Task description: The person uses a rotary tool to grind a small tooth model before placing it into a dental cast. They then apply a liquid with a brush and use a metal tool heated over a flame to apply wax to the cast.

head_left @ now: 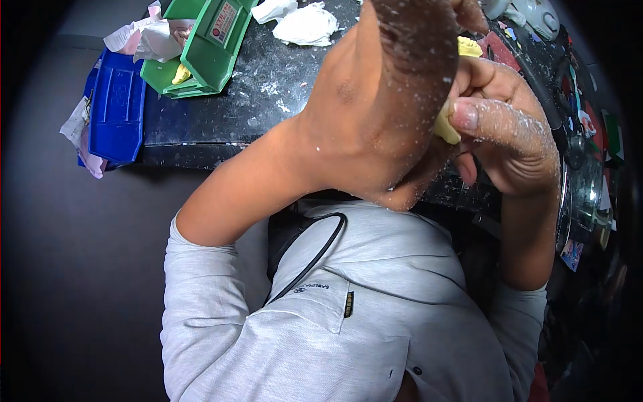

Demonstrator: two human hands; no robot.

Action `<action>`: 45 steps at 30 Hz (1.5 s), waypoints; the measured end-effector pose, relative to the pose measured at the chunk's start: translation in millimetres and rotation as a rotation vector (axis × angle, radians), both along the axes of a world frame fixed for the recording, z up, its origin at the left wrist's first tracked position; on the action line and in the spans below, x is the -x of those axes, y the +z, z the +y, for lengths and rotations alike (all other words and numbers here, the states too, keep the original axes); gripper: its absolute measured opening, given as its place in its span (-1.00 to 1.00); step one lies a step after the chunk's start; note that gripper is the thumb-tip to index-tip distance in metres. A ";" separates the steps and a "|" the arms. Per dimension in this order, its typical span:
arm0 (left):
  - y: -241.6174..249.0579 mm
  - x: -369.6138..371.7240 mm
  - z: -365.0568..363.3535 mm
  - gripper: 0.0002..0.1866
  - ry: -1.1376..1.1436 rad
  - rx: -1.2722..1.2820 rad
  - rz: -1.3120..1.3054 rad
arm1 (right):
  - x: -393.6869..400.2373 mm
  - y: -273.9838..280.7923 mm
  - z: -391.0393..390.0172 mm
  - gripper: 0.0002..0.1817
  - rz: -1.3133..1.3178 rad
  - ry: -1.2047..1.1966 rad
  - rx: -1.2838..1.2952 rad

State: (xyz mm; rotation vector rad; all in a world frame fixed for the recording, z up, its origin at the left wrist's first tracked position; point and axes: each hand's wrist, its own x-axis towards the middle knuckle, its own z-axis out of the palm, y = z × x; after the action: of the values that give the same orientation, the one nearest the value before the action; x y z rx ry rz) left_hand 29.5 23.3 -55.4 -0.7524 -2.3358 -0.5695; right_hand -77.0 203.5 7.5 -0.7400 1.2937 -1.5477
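My left hand [365,100] is raised close to the camera, its back towards me and dusted with pale powder. Its fingers curl round the far side, mostly hidden. A pale yellow plaster-like piece [445,128] shows between the two hands, and a ridged yellow part [469,47] appears higher up beside the left hand. My right hand [512,127], with white dust over the thumb and fingers, pinches the yellow piece at its lower edge. Most of the piece is covered by the left hand.
On the dark, dust-specked table [268,110], a green tray [221,60] holds papers and a small yellow piece [181,74]. A blue tray [117,107] stands left of it. Crumpled white tissue [305,25] lies behind. A dark tool [536,74] and scraps lie at the right.
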 end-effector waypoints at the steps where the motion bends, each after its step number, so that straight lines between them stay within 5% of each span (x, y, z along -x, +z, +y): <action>1: 2.3 -2.0 -2.9 -0.25 0.020 0.042 0.002 | -2.2 1.1 -2.4 -0.72 -0.005 -0.009 0.008; 4: 14.3 -3.9 -9.9 -0.21 0.063 0.126 0.007 | -3.6 1.2 -4.6 -0.72 -0.007 -0.021 0.019; 12: 28.7 25.9 18.1 0.00 -0.018 -0.410 0.356 | -1.9 1.6 -3.8 -0.66 -0.046 -0.032 0.006; 13: 28.1 32.7 14.6 0.12 0.056 -0.188 0.532 | -0.5 1.4 -1.1 -0.71 -0.089 -0.029 0.027; 15: 18.7 26.2 15.7 0.05 0.076 -0.286 0.398 | -1.4 1.0 0.1 -0.76 -0.139 -0.047 0.046; 18: 15.7 39.9 9.1 -0.09 0.076 -0.089 0.668 | -0.8 -1.5 -0.2 -0.77 -0.151 -0.059 0.043; 20: 38.2 16.7 16.1 -0.10 -0.007 -0.342 0.233 | -0.7 -1.9 -1.0 -0.78 -0.155 -0.060 0.046; 25: 34.2 20.2 17.7 0.17 -0.035 -0.324 0.340 | 0.0 -0.6 1.5 -0.77 -0.135 -0.065 0.041; 32: 37.2 21.2 7.3 0.26 -0.213 -0.280 0.346 | -13.4 8.9 0.6 -0.79 -0.014 -0.102 0.061; 36: 40.9 12.1 4.0 0.37 -0.209 -0.256 0.166 | -13.9 9.8 4.8 -0.77 0.056 -0.084 0.052; 45: 42.5 10.5 9.7 0.07 -0.241 -0.300 0.211 | -15.0 18.9 5.7 -0.64 0.056 -0.059 -0.047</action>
State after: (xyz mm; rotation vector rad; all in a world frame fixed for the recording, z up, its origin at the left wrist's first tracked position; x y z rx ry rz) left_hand 19.0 33.0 -12.9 -0.9073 -1.9249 -0.8776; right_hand -62.0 209.2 26.3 -0.7255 1.3991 -1.5475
